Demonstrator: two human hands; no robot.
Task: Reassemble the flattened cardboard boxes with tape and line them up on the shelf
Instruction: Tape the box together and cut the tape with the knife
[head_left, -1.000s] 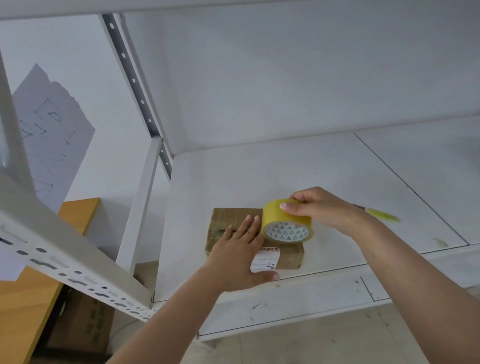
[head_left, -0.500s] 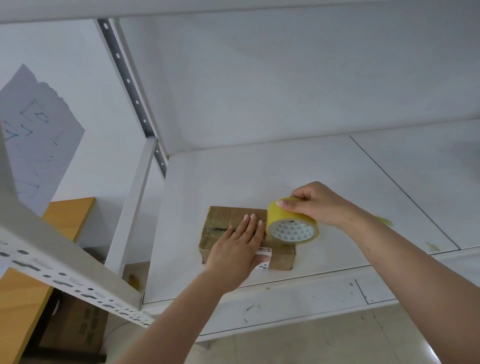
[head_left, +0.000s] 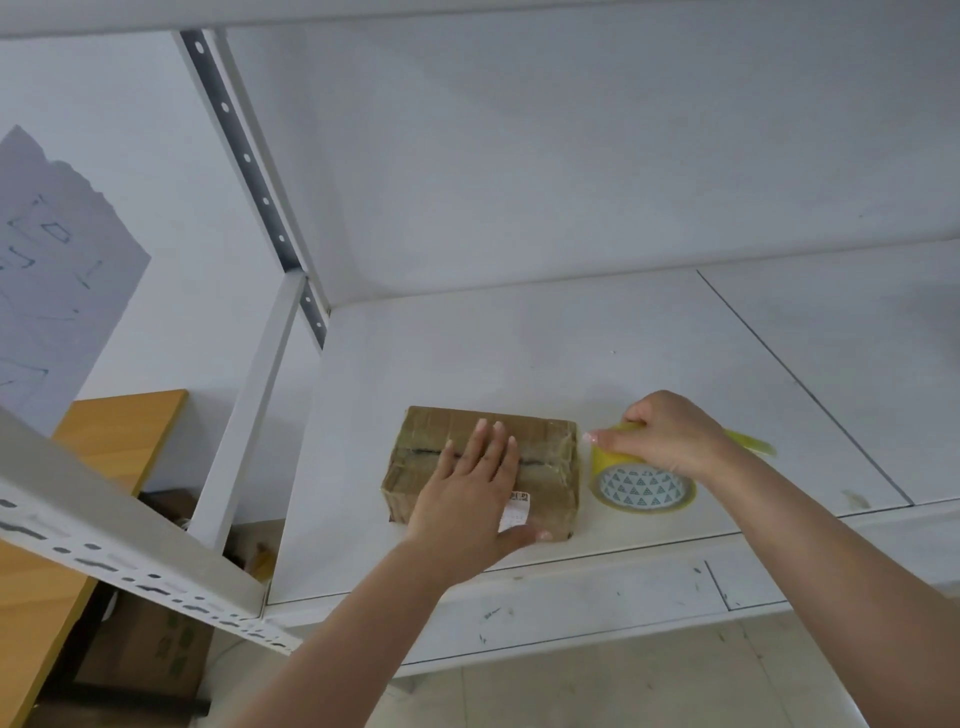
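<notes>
A storeroom or stockroom: white slotted-steel shelving (head_left: 519, 364) fills the frame, a cardboard carton (head_left: 145, 654) sits on the tiled floor (head_left: 597, 696) lower left, with bare white walls (head_left: 571, 156) behind.

A wooden desk (head_left: 93, 431) stands beside drawn-on paper (head_left: 52, 270).

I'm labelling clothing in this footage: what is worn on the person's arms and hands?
Nothing that shows. Both forearms are bare up to the frame edge, with no sleeves in view. The left hand and right hand wear no gloves, rings, watch or wristband. Fingernails look pale and unpainted.
</notes>
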